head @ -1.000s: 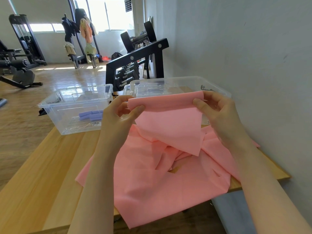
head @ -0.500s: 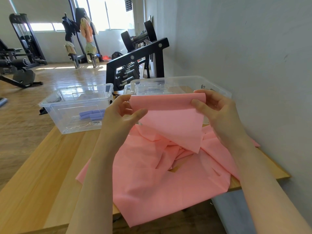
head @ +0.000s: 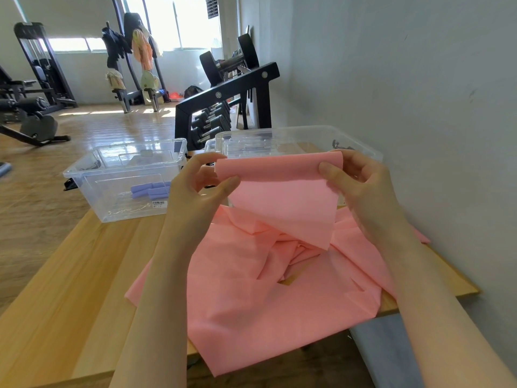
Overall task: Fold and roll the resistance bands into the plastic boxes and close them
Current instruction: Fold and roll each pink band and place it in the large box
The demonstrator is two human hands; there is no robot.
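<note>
Rolling the pink band [head: 279, 191], mid-frame.
My left hand [head: 201, 191] & right hand [head: 361, 186] pinch its folded top edge; I'd keep ends level, roll tight.

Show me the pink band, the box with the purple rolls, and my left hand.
pink band [head: 279, 189]: head view, raised flat part
box [head: 92, 175]: head view, near rim
left hand [head: 195, 197]: head view, back of hand, pinching the band

Daylight is pouring through the overexposed far windows [head: 179, 21], glaring off the floor [head: 117, 127]; wide-angle distortion is bending the edges, and the background is softening slightly.
</note>
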